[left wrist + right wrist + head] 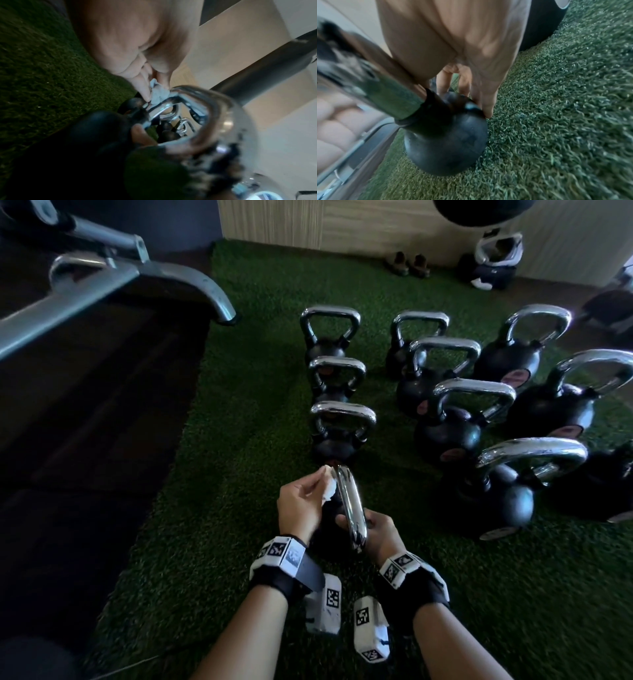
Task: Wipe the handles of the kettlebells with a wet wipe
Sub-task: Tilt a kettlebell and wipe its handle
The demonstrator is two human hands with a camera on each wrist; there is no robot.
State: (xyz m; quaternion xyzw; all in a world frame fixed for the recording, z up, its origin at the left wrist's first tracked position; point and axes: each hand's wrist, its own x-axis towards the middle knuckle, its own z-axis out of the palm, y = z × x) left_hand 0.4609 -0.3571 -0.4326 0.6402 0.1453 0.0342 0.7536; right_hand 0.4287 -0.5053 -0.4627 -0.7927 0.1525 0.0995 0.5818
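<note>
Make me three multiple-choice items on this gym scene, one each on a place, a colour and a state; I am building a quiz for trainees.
1. Where does the crumpled white wet wipe touch the nearest black kettlebell?
A. on its round body
B. on its chrome handle
C. on its base

2. What colour is the artificial turf mat under the kettlebells?
A. green
B. blue
C. red

3. What is the right hand doing?
A. hanging free above the turf
B. holding a second wipe
C. steadying the nearest kettlebell, fingers down on its body

Answers:
1 B, the left hand pinches the wipe against the far end of the handle.
2 A, the head view shows green turf.
3 C, the right wrist view shows fingertips resting on the black ball.
</note>
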